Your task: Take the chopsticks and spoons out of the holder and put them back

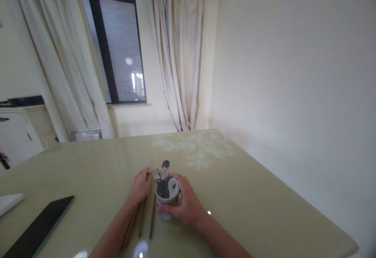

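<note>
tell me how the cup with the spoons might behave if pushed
The cup could tip if nudged high up, since spoons stick out above its rim. They lean at different angles, so they would probably shift or rattle. It may slide fairly easily without the right hand around it, as the table looks smooth and glossy.

The left hand (141, 185) and right hand (190, 205) are going bare. The left forearm (113, 224) and right forearm (221, 234) are showing uncovered too, both tapering toward the hands.
</note>
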`<state>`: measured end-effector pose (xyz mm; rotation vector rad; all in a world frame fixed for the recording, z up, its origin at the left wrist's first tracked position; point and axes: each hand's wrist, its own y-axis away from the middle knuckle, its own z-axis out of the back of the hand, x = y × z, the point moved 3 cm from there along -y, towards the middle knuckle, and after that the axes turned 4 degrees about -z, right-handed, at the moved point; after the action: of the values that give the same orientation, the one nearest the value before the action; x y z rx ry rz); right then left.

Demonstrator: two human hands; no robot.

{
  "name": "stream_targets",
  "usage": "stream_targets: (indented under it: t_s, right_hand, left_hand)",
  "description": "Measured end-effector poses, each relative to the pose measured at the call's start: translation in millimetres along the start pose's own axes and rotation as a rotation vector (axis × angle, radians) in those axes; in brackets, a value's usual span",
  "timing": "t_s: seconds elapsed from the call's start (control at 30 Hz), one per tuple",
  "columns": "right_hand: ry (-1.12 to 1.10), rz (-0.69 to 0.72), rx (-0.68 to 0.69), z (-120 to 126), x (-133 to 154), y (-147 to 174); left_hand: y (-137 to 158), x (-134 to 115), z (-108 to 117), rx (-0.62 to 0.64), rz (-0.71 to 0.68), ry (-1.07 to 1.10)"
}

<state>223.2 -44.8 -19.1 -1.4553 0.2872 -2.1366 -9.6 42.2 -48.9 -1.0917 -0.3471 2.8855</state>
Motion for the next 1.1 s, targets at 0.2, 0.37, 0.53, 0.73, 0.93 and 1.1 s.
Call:
stream_targets:
  t_s: [0.2, 0.37, 0.53, 0.73, 0.93, 1.1]
  right_hand:
    - [0.022, 0.003, -0.001, 4, 0, -1]
    - [0.085, -0.013, -0.062, 11, -1, -5]
    - [0.092, -0.076, -0.141, 12, -7, -7]
    - [0.07, -0.11, -0.17, 17, -19, -7]
    - [0.062, -0.099, -0.196, 18, -22, -7]
    - [0.06, -0.114, -0.184, 17, -21, -7]
  left_hand:
    - [23, 16, 22, -0.018, -0.001, -0.101]
    - [91, 39, 30, 0.073, -0.047, -0.158]
    - [141, 19, 5, 0.106, -0.207, -0.125]
    - [126, -26, -11, 0.166, -0.324, -0.217]
    - [94, -40, -11, 0.143, -0.375, -0.175]
    - [72, -25, -9, 0.14, -0.398, -0.089]
